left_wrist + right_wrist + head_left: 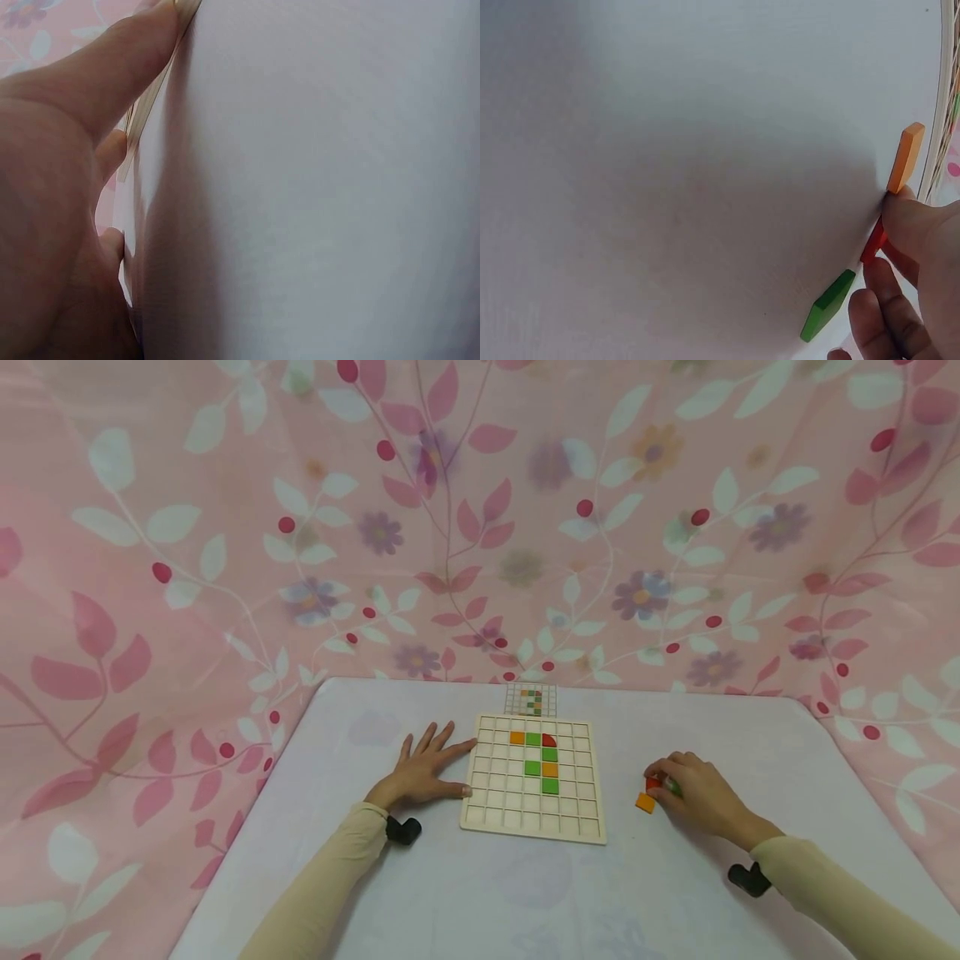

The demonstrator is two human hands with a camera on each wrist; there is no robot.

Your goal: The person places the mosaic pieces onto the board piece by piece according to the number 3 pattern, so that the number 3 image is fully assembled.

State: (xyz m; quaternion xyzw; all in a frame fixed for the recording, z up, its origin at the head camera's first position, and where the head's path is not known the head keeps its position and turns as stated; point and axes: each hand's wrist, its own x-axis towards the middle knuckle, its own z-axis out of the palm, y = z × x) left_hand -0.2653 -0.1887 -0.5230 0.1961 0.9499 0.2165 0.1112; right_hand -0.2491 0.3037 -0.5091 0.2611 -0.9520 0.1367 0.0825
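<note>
My left hand [423, 774] rests at the left edge of a pale wooden grid board [491, 817], fingers spread, with thumb and a fingertip touching the rim. To the right of the board, my right hand [699, 791] pinches a red tile [874, 240] between thumb and fingers, at the tabletop. An orange tile [645, 802] lies just beside the thumb. Under the hand is a green tile [828, 305], partly covered in the head view. Green and orange squares and a red quarter-round piece [549, 741] sit in the board's cells.
Behind the board lies a small grid card [513, 702] printed with a coloured pattern. A white cloth covers the table [360, 710]. Pink floral fabric [480, 527] hangs along the back and sides. Each wrist wears a black device.
</note>
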